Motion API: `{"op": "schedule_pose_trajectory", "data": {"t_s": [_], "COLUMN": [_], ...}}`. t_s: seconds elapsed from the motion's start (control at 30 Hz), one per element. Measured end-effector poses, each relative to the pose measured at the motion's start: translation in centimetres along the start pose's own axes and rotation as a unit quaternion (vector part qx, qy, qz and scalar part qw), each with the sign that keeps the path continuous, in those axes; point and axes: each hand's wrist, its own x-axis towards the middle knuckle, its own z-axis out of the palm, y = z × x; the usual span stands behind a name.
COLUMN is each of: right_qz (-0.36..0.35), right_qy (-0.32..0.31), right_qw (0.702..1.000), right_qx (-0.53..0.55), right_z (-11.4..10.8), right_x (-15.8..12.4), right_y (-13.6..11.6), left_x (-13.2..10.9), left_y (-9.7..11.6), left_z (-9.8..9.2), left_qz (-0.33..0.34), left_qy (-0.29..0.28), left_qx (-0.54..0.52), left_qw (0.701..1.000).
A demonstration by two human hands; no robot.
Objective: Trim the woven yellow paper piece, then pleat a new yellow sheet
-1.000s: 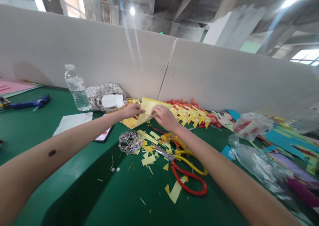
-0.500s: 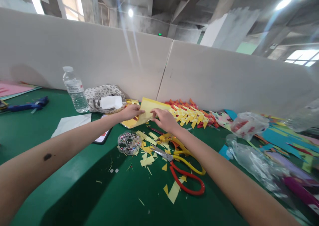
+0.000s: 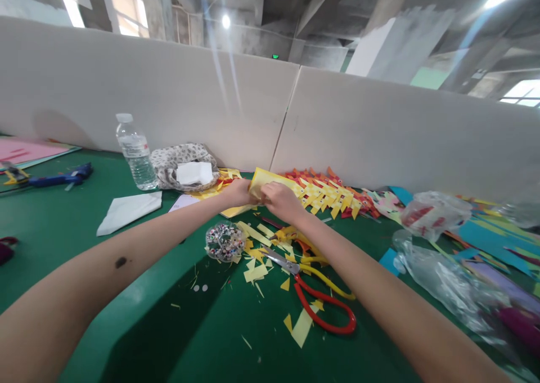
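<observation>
Both my hands meet over a yellow paper sheet (image 3: 265, 179) near the far wall of the green table (image 3: 63, 225). My left hand (image 3: 238, 192) is closed on the sheet's left part. My right hand (image 3: 282, 199) is closed on the same sheet from the right, and the two hands touch. The paper looks folded or bunched between them. More yellow paper (image 3: 236, 209) lies flat under the hands. Red-handled scissors (image 3: 318, 305) and yellow-handled scissors (image 3: 314, 262) lie among yellow scraps below my right forearm.
A round box of googly eyes (image 3: 224, 242) sits below my left wrist. A water bottle (image 3: 135, 152), a patterned pouch (image 3: 182, 161), a white napkin (image 3: 129, 210) and a blue glue gun (image 3: 59, 178) lie left. Woven orange-yellow strips (image 3: 333, 194), plastic bags (image 3: 434, 211) and coloured paper lie right.
My hands have drawn together on the yellow sheet, which stood open and raised before and is now gathered between them. The view has shifted slightly.
</observation>
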Motion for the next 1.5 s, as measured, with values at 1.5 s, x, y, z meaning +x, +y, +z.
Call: {"op": "schedule_pose_trajectory", "data": {"t_s": [1.5], "right_qz": [0.093], "right_qy": [-0.144], "right_qw": [0.985], "right_qx": [-0.021], "right_z": [-0.9], "right_x": [-0.2], "right_y": [2.2], "left_x": [-1.5], "left_y": [-2.7], "left_z": [-1.2], "left_qz": [-0.072], "left_qy": [0.105], "left_qx": [0.044], "left_qw": [0.991]}}
